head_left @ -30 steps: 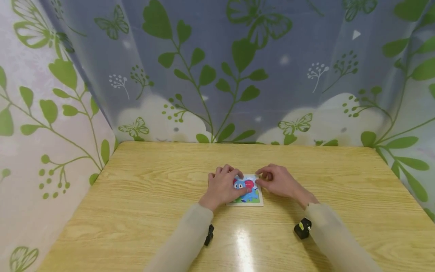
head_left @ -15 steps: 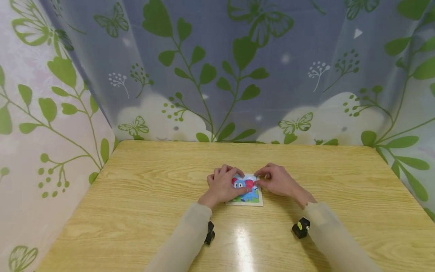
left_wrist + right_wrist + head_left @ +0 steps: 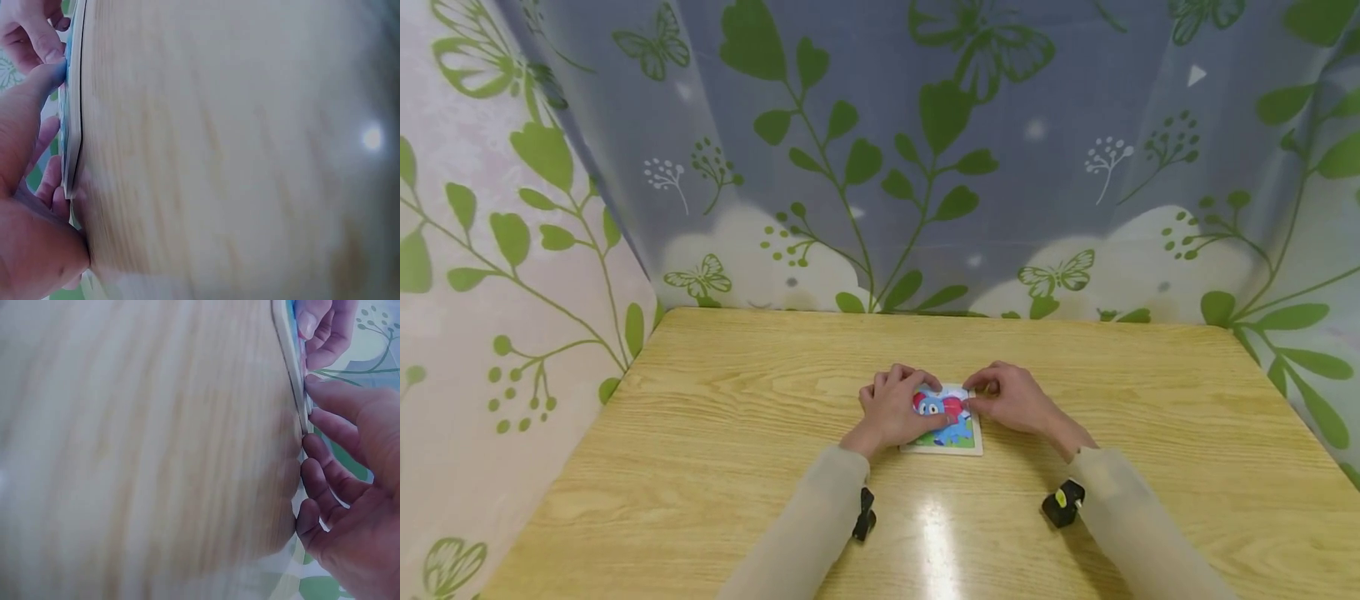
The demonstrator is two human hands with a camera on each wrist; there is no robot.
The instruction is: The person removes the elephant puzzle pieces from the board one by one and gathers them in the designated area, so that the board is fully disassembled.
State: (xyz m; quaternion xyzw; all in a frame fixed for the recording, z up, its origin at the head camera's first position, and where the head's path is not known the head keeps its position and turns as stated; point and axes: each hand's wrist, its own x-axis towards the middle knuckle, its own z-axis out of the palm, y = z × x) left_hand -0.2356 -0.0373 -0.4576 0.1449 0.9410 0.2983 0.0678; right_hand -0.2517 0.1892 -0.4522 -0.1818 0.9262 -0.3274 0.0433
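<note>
lying flat on the wooden table [image 3: 715,433], a square picture puzzle [image 3: 951,429], picture facing up; left hand [image 3: 895,410] presses it with relaxed fingers, right hand [image 3: 1011,398] pinches its far right corner.

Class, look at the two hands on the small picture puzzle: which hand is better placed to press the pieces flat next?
Probably the left hand: it lies over the puzzle, thumb on the picture. The right hand only touches its far right corner.

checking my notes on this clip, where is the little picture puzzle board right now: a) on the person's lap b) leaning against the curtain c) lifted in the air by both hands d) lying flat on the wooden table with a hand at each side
d: the puzzle board lies flat on the wooden table, with the left hand on it and the right hand at its right edge.
</note>
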